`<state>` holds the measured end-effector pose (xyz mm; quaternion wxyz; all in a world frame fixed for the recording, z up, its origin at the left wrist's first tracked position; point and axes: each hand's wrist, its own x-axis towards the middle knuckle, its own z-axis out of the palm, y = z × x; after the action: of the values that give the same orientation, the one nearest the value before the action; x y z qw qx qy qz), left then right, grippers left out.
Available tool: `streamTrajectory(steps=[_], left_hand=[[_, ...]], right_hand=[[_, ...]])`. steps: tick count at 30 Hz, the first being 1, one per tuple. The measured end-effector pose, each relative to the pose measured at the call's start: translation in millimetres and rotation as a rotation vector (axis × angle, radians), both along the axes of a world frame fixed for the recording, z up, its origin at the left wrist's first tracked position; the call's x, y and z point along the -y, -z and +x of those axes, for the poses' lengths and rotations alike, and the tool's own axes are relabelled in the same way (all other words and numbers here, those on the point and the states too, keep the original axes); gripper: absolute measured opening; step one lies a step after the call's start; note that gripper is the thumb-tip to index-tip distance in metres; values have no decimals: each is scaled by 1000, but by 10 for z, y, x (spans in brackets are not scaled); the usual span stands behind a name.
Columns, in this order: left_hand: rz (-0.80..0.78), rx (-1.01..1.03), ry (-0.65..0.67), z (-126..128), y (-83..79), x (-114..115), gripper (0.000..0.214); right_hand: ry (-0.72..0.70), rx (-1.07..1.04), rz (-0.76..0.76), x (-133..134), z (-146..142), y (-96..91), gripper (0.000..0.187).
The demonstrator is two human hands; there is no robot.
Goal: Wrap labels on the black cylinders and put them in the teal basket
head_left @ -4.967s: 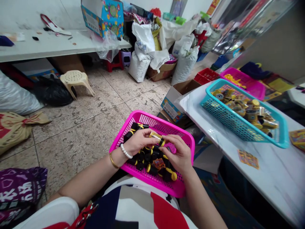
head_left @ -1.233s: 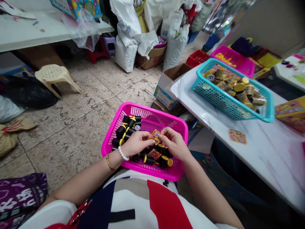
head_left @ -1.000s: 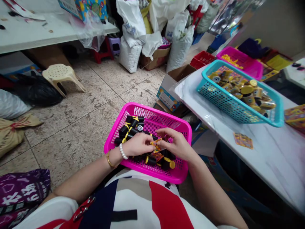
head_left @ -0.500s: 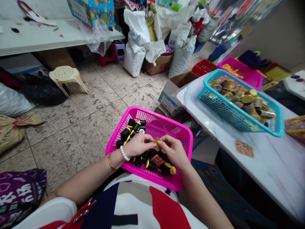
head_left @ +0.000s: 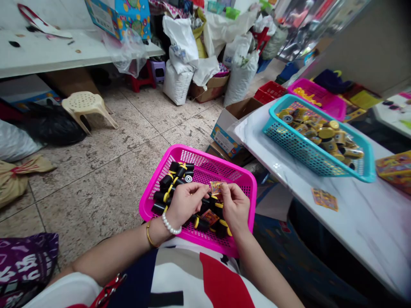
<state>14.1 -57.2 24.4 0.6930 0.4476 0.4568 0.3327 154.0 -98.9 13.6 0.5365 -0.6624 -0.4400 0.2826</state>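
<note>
As your hands meet over the pink basket (head_left: 146,201) resting on your lap, both are closed on one small orange label (head_left: 215,187). Your left hand (head_left: 184,202) has its fingers (head_left: 201,189) curled in, thumb and forefinger pinching the label's left edge. Whether that hand also grips anything under the palm cannot be told. Your right hand (head_left: 236,206) pinches the label's right edge, fingers (head_left: 225,191) drawn tight together.

You hold the label upright between the two hands, just above the basket's contents and near its middle, clear of the rim. Black cylinders (head_left: 170,184) with yellow bands lie heaped in the basket, mostly toward its left and near sides. A second printed label (head_left: 208,216) lies among them, below your hands. Your left wrist carries a pearl bracelet (head_left: 171,224) and a gold bangle (head_left: 149,229).

To your right, well apart from your hands, a teal basket (head_left: 298,147) stands on the white tabletop (head_left: 353,231), filled with yellow-labelled cylinders (head_left: 324,134). A sheet of stickers (head_left: 324,199) lies flat on the tabletop just beside it. A cream stool (head_left: 85,105) stands on the tiled floor to your left.
</note>
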Motion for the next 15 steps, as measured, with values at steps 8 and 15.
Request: streamTrajectory(steps=[8, 15], left_hand=[[-158, 129, -22, -13, 62, -100, 35], [-91, 45, -63, -66, 11, -228, 30]], right_hand=[[-119, 73, -3, 67, -26, 85, 12], [-196, 144, -32, -129, 37, -65, 14]])
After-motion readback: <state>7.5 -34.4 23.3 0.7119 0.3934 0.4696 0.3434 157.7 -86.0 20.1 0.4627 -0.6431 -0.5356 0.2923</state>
